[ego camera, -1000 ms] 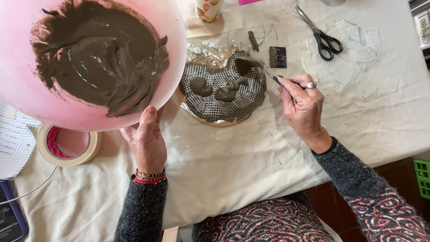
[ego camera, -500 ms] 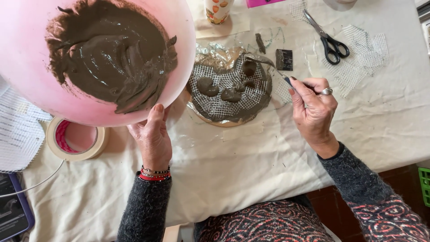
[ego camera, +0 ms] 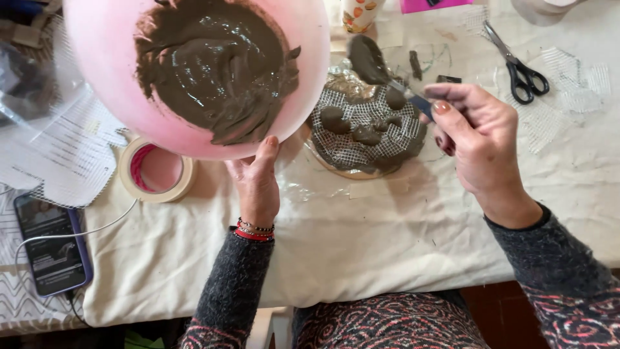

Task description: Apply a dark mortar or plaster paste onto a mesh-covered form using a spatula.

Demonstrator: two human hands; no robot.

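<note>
My left hand (ego camera: 256, 181) holds a tilted pink bowl (ego camera: 103, 71) from below; its inside is coated with thick brown paste (ego camera: 213, 64). My right hand (ego camera: 478, 139) grips a small spatula (ego camera: 387, 74) whose blade carries a lump of the same paste, raised over a round form covered with white mesh (ego camera: 365, 132). Several brown blobs lie on the mesh.
A roll of masking tape (ego camera: 157, 171) lies left of my left hand. A phone (ego camera: 51, 242) with a cable rests at the lower left. Black scissors (ego camera: 520, 68) and mesh scraps (ego camera: 575, 84) lie at the upper right. A white cloth (ego camera: 361, 239) covers the table.
My right hand has lifted the spatula with paste on it up over the mesh form. The bowl has shifted to the right in view.
</note>
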